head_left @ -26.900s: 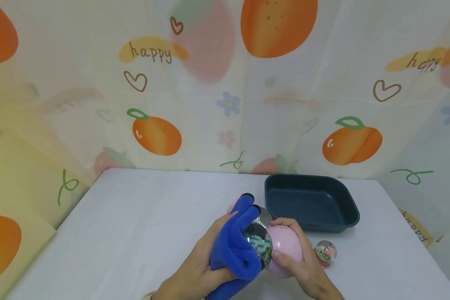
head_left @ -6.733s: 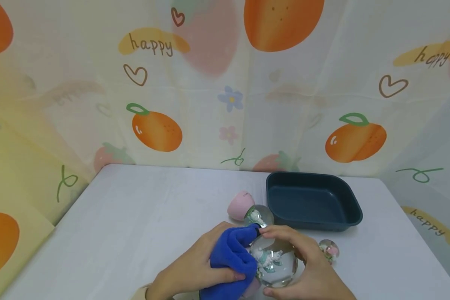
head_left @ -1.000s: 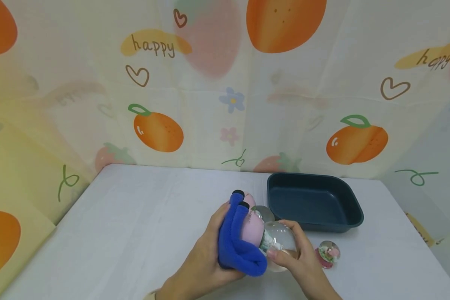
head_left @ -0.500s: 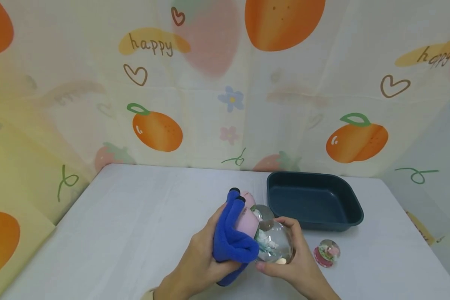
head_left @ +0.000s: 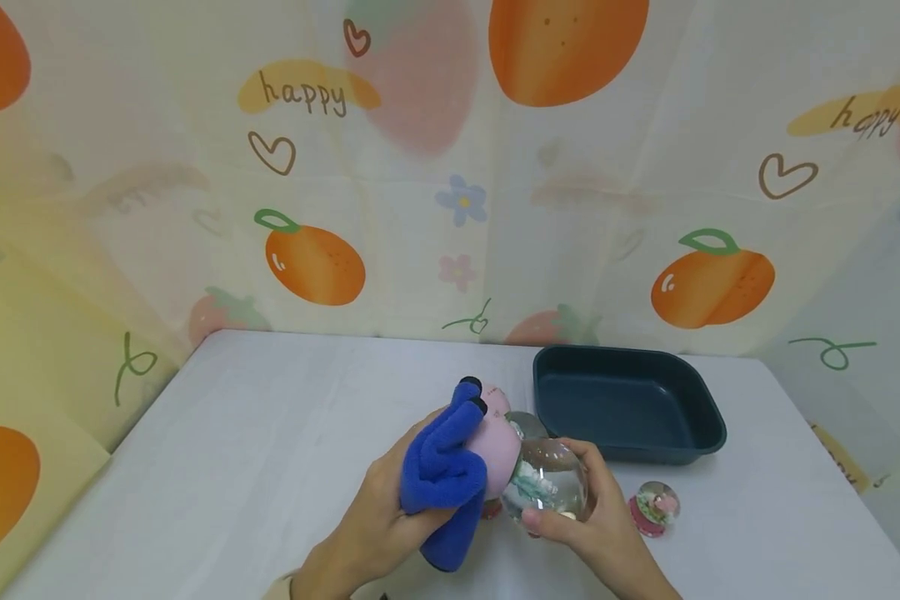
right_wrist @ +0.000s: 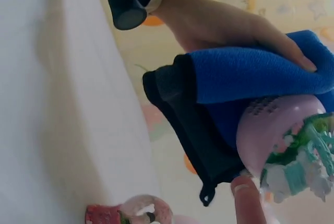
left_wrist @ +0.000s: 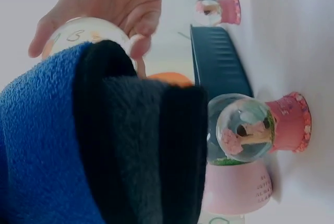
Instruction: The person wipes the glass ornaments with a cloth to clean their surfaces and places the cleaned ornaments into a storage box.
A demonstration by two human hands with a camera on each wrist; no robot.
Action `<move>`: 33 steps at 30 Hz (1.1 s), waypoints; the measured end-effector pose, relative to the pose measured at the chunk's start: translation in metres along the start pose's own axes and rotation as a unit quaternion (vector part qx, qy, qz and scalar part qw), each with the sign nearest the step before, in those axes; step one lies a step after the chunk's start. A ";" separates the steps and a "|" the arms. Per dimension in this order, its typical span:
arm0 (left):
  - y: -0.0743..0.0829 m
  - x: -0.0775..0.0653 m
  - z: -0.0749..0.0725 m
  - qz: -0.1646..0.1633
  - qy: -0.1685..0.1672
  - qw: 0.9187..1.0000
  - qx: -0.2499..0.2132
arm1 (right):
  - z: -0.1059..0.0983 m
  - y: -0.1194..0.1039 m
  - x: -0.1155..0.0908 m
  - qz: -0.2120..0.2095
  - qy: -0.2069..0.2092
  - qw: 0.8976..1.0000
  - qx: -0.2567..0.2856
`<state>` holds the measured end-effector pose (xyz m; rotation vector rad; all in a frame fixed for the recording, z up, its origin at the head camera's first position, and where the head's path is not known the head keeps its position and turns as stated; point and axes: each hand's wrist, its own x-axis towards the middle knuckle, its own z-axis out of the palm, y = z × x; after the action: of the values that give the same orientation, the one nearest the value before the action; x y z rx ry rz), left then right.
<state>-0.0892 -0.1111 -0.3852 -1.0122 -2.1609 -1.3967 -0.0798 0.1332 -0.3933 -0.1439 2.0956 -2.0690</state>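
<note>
My left hand (head_left: 382,508) grips a folded blue cloth (head_left: 442,475) with black edging, thumb on its near side. My right hand (head_left: 600,517) holds a large snow globe (head_left: 547,479) by its clear ball, fingers over the far side and thumb in front. The globe lies tilted, its pink base (head_left: 498,454) pointing left against the cloth. Inside the ball are white and teal figures with some green, clearer in the right wrist view. The right wrist view also shows the cloth (right_wrist: 250,72) folded over the base, with a small hanging loop (right_wrist: 207,195).
Behind the hands lies another large snow globe (head_left: 528,423) with a pink base. A small snow globe (head_left: 654,508) stands to the right, and another small one (left_wrist: 250,130) shows in the left wrist view. A dark rectangular pan (head_left: 630,454) sits at the back right.
Over the last second the cloth shifts left, baring more of the pink base. About 27 seconds ago the globe was turned round, ball toward the cloth and base in the right hand.
</note>
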 end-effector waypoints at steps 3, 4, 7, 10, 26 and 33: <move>-0.001 0.000 0.002 0.007 -0.011 1.000 0.004 | -0.004 0.002 0.000 0.015 -0.025 0.999 0.028; -0.001 0.000 0.004 0.013 -0.013 1.000 0.011 | -0.005 0.002 0.000 0.022 -0.032 0.999 0.034; -0.002 -0.001 0.008 0.025 -0.012 0.999 0.032 | -0.009 0.002 0.001 0.049 -0.050 0.997 0.038; -0.002 -0.001 0.012 0.030 -0.001 0.998 0.054 | -0.010 0.001 0.001 0.069 -0.068 0.995 0.035; -0.004 -0.003 0.013 0.080 0.026 0.992 0.100 | -0.011 -0.002 0.002 0.101 -0.081 0.992 0.004; -0.005 -0.006 0.008 0.012 0.010 1.000 -0.011 | -0.008 -0.004 0.003 0.106 -0.059 0.993 -0.005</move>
<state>-0.0886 -0.1071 -0.3955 -1.0250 -2.1173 -1.4153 -0.0846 0.1399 -0.3900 -0.0415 1.9596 -1.8791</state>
